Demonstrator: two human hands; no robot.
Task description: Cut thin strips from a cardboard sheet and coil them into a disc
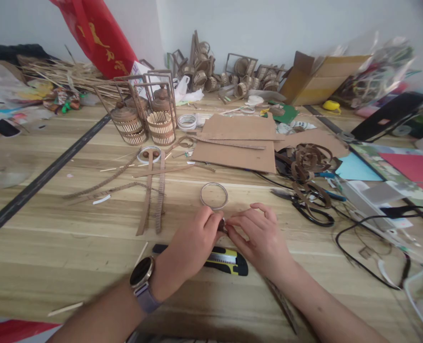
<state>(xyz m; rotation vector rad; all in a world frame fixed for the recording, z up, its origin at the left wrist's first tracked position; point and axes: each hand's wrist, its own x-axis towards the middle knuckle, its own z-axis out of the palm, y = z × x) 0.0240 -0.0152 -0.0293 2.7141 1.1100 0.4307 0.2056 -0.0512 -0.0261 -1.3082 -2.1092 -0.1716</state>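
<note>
Nearest in, a dark brown strip (282, 306) lies on the counter (100, 271) beside and partly under the right forearm; a drag of that arm could shift it or snag it. Just ahead lies a utility knife (229, 261), partly covered by the left wrist. I can't tell whether its blade is out; if it is, a wrist dropped carelessly could get nicked, or the knife knocked aside.

Above it, the left hand (200, 234) and the right hand (258, 238) meet fingertip to fingertip, both pinched narrow on a small brown piece (221, 226). So little of it shows that, to my eye, uneven pressure could make it slip, and pulling too hard might crease or tear it.

Just past the fingers, the tape ring (201, 196) could be nudged away by a knuckle. Off to the left, loose brown strips (159, 202) lie crossed, so lifting one may drag another. On the right, the scissors (313, 216) sit among tangled brown strips (309, 162), and a hasty reach could catch the points. Farther back, the little baskets (161, 127) stand close together; one bump might topple several.
</note>
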